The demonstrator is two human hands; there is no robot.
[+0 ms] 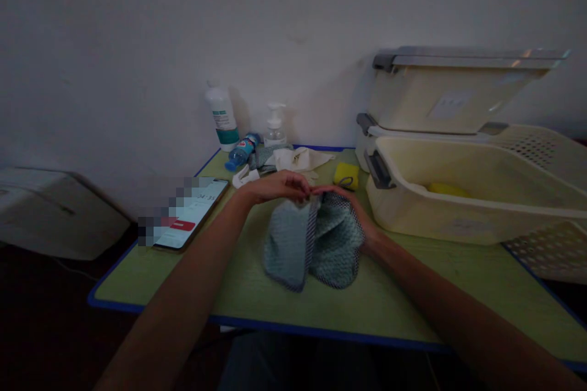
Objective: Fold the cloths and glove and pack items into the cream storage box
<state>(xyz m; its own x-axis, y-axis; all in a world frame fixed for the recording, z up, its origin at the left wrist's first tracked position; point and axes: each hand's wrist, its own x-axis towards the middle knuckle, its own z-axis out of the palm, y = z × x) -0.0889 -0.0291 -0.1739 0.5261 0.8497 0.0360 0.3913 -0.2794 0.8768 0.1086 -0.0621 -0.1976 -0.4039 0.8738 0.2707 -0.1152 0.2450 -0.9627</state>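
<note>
A grey-green cleaning cloth (288,241) with dark striped edging hangs folded above the middle of the table. My left hand (287,185) pinches its upper edge from the left. From the right, my right hand (342,192) holds the same cloth near the top, with its fingers reaching toward the left fingertips. Part of the right palm is hidden behind the hanging cloth. Just behind the hands lie a cream cloth (302,159) and a yellow folded cloth (347,175) with a grey loop. A white plastic piece (245,176) is beside my left wrist.
A phone (192,214) lies at the left of the green table (247,287). Along the wall are a white bottle (222,116), a blue bottle (243,151) on its side and a pump bottle (275,125). Cream bins (426,220) fill the right side, one holding something yellow (448,189).
</note>
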